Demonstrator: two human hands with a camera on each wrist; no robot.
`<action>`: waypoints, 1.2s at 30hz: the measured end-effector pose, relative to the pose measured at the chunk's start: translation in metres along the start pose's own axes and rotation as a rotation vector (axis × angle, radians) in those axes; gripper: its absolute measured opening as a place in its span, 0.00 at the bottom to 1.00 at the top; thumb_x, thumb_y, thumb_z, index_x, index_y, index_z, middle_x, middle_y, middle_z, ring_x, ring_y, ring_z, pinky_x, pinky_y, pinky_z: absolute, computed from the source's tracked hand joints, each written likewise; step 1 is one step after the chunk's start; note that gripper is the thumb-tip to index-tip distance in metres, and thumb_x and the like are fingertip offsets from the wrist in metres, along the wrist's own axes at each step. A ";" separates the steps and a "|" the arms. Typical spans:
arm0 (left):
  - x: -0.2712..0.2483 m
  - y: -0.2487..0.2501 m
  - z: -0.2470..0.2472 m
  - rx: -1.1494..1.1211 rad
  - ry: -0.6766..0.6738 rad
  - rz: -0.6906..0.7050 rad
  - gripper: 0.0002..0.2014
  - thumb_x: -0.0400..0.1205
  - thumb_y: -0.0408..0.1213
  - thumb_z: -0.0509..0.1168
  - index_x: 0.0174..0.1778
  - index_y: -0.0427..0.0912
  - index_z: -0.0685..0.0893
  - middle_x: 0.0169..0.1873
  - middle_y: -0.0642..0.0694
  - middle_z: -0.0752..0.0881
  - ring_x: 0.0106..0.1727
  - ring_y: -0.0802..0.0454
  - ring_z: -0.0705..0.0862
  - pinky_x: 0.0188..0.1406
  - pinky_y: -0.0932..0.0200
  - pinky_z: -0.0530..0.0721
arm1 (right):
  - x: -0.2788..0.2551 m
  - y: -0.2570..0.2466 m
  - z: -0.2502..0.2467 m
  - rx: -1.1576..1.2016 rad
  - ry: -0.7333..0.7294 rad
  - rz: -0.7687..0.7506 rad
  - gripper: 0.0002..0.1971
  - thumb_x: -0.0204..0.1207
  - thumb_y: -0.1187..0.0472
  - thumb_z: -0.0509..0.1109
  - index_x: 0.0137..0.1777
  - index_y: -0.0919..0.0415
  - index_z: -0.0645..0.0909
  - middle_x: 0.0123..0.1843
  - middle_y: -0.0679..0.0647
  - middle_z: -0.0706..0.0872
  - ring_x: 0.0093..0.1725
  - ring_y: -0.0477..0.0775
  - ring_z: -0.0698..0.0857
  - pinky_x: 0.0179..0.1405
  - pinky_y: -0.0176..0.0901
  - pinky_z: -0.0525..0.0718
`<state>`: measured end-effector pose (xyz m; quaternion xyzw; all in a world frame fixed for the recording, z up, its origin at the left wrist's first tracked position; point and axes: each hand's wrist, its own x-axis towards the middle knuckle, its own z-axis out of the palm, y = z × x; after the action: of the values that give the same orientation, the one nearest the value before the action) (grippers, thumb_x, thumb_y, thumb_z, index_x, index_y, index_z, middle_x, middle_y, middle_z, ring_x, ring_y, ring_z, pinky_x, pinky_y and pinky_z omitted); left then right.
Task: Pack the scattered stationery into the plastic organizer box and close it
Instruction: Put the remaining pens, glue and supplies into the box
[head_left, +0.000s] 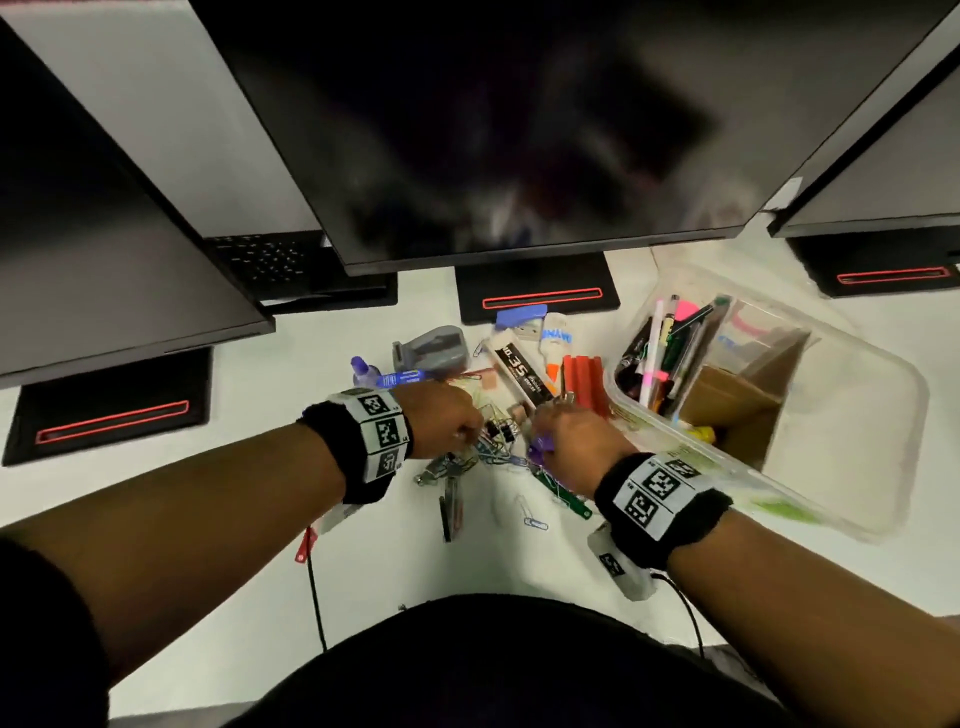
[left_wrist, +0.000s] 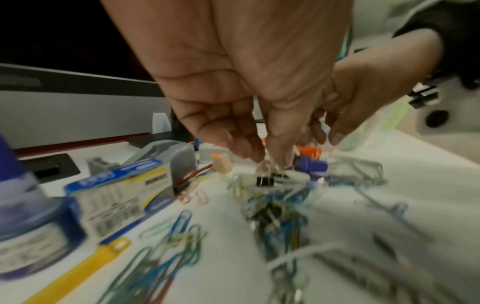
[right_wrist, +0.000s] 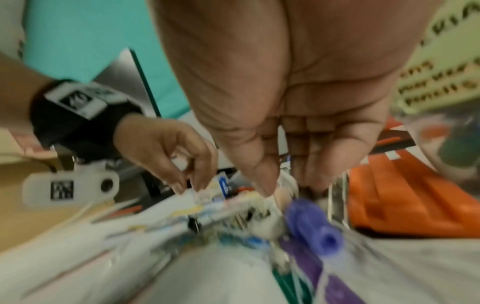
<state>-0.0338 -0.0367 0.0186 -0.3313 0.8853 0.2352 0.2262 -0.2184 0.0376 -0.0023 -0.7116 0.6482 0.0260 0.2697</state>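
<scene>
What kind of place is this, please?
Probably an office or computer lab: a white desk with several monitors side by side, and loose paper clips beside a plastic organizer box.

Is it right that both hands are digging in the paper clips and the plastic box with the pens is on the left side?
Not quite. Both the left hand and right hand are at the paper clips, but the plastic box holding the pens sits on the right side, as the head view shows.
</scene>
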 end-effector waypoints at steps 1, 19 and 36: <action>-0.001 -0.003 0.004 0.022 -0.013 0.006 0.11 0.80 0.37 0.61 0.55 0.45 0.85 0.54 0.44 0.86 0.57 0.44 0.82 0.59 0.51 0.81 | 0.003 0.001 0.005 -0.043 -0.013 0.027 0.14 0.80 0.61 0.63 0.64 0.58 0.79 0.63 0.60 0.82 0.55 0.60 0.86 0.57 0.48 0.84; 0.049 0.005 0.023 0.129 0.151 -0.031 0.15 0.81 0.29 0.56 0.63 0.40 0.77 0.61 0.38 0.78 0.63 0.39 0.79 0.59 0.49 0.79 | 0.018 -0.008 0.008 0.115 0.047 0.192 0.16 0.75 0.63 0.65 0.63 0.64 0.73 0.66 0.65 0.77 0.58 0.64 0.83 0.52 0.45 0.80; 0.052 0.004 0.037 0.081 0.195 -0.167 0.17 0.83 0.32 0.57 0.69 0.42 0.70 0.73 0.40 0.70 0.73 0.41 0.71 0.65 0.49 0.76 | 0.032 -0.005 0.021 0.025 0.048 0.162 0.12 0.81 0.63 0.58 0.60 0.65 0.77 0.62 0.61 0.81 0.55 0.61 0.86 0.51 0.47 0.84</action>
<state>-0.0629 -0.0381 -0.0383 -0.4157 0.8811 0.1465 0.1712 -0.2018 0.0175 -0.0309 -0.6539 0.7101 0.0224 0.2601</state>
